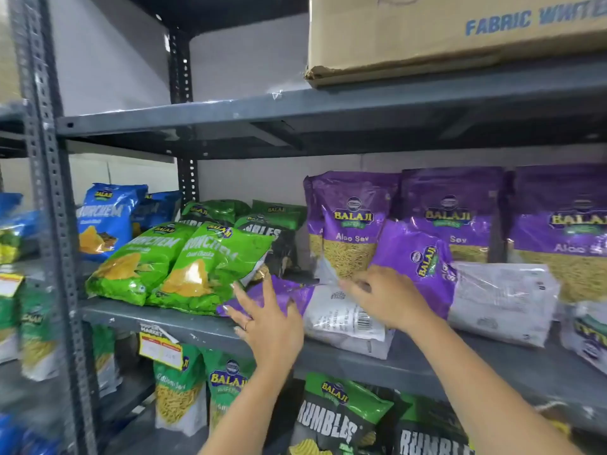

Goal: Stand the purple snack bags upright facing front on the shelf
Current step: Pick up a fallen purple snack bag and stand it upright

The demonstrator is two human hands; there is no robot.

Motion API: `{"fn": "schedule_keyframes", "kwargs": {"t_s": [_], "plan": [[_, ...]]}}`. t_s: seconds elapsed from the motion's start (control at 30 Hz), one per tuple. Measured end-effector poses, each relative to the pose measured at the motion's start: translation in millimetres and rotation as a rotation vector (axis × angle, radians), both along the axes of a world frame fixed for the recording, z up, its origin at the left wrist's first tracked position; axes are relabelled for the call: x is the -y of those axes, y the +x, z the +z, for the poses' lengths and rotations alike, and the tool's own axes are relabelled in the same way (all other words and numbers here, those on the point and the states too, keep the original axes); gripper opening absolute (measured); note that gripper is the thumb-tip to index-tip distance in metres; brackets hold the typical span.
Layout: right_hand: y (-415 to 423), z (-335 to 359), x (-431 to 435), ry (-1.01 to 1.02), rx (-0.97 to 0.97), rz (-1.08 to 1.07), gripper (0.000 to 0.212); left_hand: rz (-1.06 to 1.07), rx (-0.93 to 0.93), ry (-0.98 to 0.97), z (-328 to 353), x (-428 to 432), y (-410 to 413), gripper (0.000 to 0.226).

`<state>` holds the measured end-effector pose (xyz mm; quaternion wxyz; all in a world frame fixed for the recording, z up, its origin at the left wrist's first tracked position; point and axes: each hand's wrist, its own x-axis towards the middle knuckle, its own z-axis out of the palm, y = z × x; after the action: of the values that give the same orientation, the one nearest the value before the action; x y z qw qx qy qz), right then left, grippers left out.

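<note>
Three purple snack bags stand upright at the back of the grey shelf [512, 366]: one [353, 221], a second [455, 208], a third [565, 224]. A purple bag [331, 310] lies flat, back side up, near the shelf's front edge. Another purple bag [427, 264] leans tilted on its side, its white back [499, 300] showing. My left hand [266, 320] rests with fingers spread on the flat bag's purple end. My right hand [387, 297] lies on the flat bag's upper part, next to the tilted bag. Whether either hand grips the bag is unclear.
Green snack bags [184, 264] lean forward left of the purple ones; blue bags [105, 218] stand further left. Another white-backed bag [588, 336] lies at the far right. A cardboard box [427, 34] sits on the shelf above. Green and black bags fill the shelf below.
</note>
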<state>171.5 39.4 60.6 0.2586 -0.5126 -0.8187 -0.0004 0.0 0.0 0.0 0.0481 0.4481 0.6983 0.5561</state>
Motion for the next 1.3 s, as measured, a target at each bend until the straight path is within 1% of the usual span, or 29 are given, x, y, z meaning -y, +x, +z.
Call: {"fn": "schedule_keyframes", "kwargs": {"t_s": [0.03, 0.07, 0.13, 0.2, 0.27, 0.37, 0.47, 0.5, 0.57, 0.6, 0.63, 0.67, 0.73, 0.77, 0.8, 0.83, 0.87, 0.9, 0.93, 1.0, 1.07, 1.1, 1.17, 1.23, 1.3], "plan": [[0.5, -4.8, -2.4, -0.015, -0.052, 0.031, 0.046, -0.032, 0.058, 0.060, 0.3, -2.4, 1.6, 0.069], [1.3, -6.5, -2.0, -0.065, -0.135, 0.056, 0.038, -0.048, 0.108, 0.123, 3.7, -3.4, 3.3, 0.076], [3.3, -14.5, -2.5, -0.105, -0.274, 0.108, 0.021, -0.094, 0.198, 0.266, 8.1, -6.7, 6.6, 0.087], [4.9, -19.9, -3.7, -0.086, -0.360, 0.133, 0.018, -0.129, 0.239, 0.370, 13.1, -9.3, 10.1, 0.091], [7.2, -21.5, 1.2, -0.055, -0.451, 0.148, 0.016, -0.190, 0.222, 0.485, 24.9, -10.1, 13.9, 0.091], [5.5, -30.2, 9.8, 0.028, -0.556, 0.125, 0.017, -0.225, 0.087, 0.681, 44.6, -16.7, 10.8, 0.096], [-11.7, -48.1, 24.8, 0.219, -0.509, 0.065, 0.036, -0.296, -0.044, 0.863, 68.5, -23.4, 1.8, 0.104], [-20.6, -55.0, 30.2, 0.274, -0.478, 0.050, 0.041, -0.289, -0.101, 0.919, 77.1, -24.6, 0.2, 0.102], [-41.7, -71.7, 38.9, 0.311, -0.434, -0.024, 0.050, -0.255, -0.225, 1.007, 93.1, -23.0, -2.3, 0.092], [-51.7, -78.8, 41.6, 0.327, -0.386, -0.108, 0.055, -0.277, -0.244, 1.051, 97.1, -24.9, -4.0, 0.086], [-60.8, -84.0, 42.9, 0.314, -0.321, -0.181, 0.059, -0.336, -0.226, 1.078, 99.2, -29.1, -6.4, 0.083], [-67.8, -86.7, 43.8, 0.283, -0.262, -0.229, 0.061, -0.426, -0.130, 1.065, 99.9, -34.5, -10.3, 0.084], [-72.4, -89.2, 44.9, 0.309, -0.198, -0.277, 0.068, -0.651, 0.196, 0.932, 95.4, -40.3, -18.7, 0.085], [-70.8, -87.7, 43.7, 0.336, -0.247, -0.273, 0.075, -0.717, 0.328, 0.822, 90.6, -43.1, -22.1, 0.073], [-67.9, -81.7, 43.9, 0.337, -0.371, -0.246, 0.079, -0.744, 0.402, 0.686, 85.6, -45.6, -24.7, 0.052], [-63.9, -75.4, 41.9, 0.295, -0.540, -0.198, 0.080, -0.759, 0.454, 0.555, 80.6, -47.3, -26.5, 0.034], [-58.5, -69.0, 36.2, 0.265, -0.718, -0.156, 0.076, -0.764, 0.490, 0.477, 75.4, -49.1, -27.8, 0.038], [-53.1, -62.5, 28.0, 0.257, -0.846, -0.143, 0.072, -0.767, 0.517, 0.441, 70.2, -50.1, -29.3, 0.047], [-47.1, -55.5, 17.8, 0.236, -0.903, -0.159, 0.068, -0.768, 0.529, 0.439, 66.9, -51.0, -30.2, 0.053], [-36.7, -44.5, -0.2, 0.104, -0.933, -0.117, 0.062, -0.760, 0.535, 0.456, 64.5, -53.0, -30.8, 0.057], [-31.8, -39.4, -10.1, -0.028, -0.975, 0.031, 0.047, -0.731, 0.553, 0.467, 65.9, -55.8, -30.7, 0.054], [-29.8, -39.3, -13.0, -0.032, -0.992, 0.074, 0.038, -0.716, 0.583, 0.479, 66.9, -58.4, -29.9, 0.053], [-26.6, -42.4, -16.9, 0.022, -1.008, 0.086, 0.029, -0.689, 0.642, 0.497, 68.5, -62.4, -27.9, 0.053], [-25.4, -45.9, -19.8, 0.063, -0.997, 0.073, 0.028, -0.651, 0.650, 0.504, 69.0, -64.9, -25.4, 0.055], [-25.4, -47.5, -20.4, 0.076, -0.978, 0.057, 0.031, -0.624, 0.646, 0.493, 69.3, -68.9, -23.1, 0.053]]}}
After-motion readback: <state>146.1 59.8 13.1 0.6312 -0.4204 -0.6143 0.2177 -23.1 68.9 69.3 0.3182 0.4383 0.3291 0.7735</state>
